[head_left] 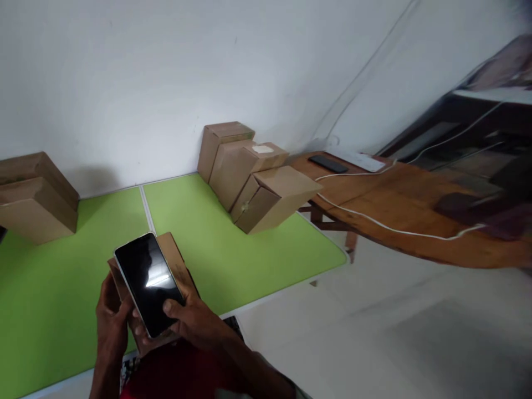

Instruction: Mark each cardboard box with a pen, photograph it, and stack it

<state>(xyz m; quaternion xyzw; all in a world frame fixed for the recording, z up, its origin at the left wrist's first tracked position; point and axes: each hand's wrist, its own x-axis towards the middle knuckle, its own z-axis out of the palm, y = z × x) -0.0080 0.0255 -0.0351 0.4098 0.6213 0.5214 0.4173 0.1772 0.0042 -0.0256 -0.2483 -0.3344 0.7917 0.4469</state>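
A smartphone (149,285) with a dark, glossy screen and a clear case edge lies tilted over a small brown cardboard box (171,252). My right hand (199,324) grips the phone at its lower right, thumb across the screen and fingers beneath it. My left hand (111,316) holds the left side of the small box, with its thumb close to the phone's left edge. The phone covers most of the box's top. Both things are near my body, at the front edge of the green table (257,266).
Several cardboard boxes (266,197) lean in a row at the table's back right. More brown boxes (39,199) stand at the left. On the wooden table (386,205) to the right lie a dark phone-like slab (328,164), a white flat object (359,160) and a white cable (386,226).
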